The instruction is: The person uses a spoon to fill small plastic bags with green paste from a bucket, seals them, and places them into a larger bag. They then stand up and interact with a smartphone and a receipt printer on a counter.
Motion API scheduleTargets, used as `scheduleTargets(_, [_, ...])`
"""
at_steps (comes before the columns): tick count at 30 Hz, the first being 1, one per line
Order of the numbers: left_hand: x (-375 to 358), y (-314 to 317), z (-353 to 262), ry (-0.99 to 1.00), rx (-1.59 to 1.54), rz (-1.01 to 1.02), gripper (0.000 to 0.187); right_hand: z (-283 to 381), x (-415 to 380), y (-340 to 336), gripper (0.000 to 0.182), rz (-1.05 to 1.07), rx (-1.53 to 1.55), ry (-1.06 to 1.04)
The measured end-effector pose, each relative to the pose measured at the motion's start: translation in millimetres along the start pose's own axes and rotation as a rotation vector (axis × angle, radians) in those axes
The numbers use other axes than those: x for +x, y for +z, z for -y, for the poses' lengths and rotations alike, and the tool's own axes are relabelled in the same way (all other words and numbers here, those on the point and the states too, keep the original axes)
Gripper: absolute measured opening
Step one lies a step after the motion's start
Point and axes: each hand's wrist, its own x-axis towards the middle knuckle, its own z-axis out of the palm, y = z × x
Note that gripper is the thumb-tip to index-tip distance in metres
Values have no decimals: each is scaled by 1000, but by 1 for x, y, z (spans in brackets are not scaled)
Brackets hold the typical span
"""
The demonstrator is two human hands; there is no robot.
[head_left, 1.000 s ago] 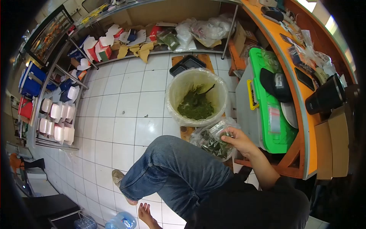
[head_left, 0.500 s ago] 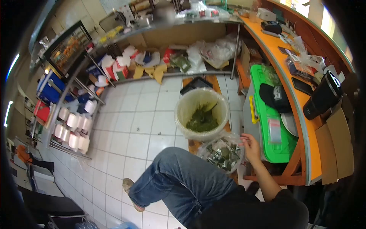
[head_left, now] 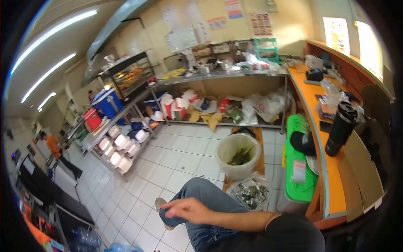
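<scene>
My right hand (head_left: pixel 187 210) reaches across my lap, above my jeans, with fingers extended to the left and nothing visible in it. Motion softens the finger outlines. My left hand does not show. Beyond my knees stands a bin (head_left: pixel 227 167) lined with clear plastic, with green leaves (head_left: pixel 240 157) inside. Close to my leg lies a clear plastic bag (head_left: pixel 249 194) holding dark green leaves and shiny silvery pieces. My right hand is apart from both the bin and the bag.
An orange counter (head_left: pixel 308 86) runs along the right, bearing a black tumbler (head_left: pixel 341 130). Below it sits a tub with a green lid (head_left: pixel 297 191) and a black cap (head_left: pixel 303 143). White foam boxes (head_left: pixel 121 143) fill a left shelf. A person in orange (head_left: pixel 53 145) stands far left.
My right hand has left the side of the plastic bag and swung left across my lap. The view has tilted up and turned left, showing the wall and a person farther off.
</scene>
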Motion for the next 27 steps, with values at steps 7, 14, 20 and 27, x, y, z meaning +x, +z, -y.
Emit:
scheduleTargets(7, [3,22,-70,145,-159,-12,39,-11,-12,35,53,248,183,218])
scheduleTargets(14, [82,45,-56,120,-67,33,45,40,-14,-69,39,-442,-60,55])
scheduleTargets(20, [90,134,-79,267,-147,-125,12,7,32,-115,44,-906,38,237])
scheduleTargets(27, [149,215,-53,-224,341,545,35,-135,134,-42,53,-280,-737,247])
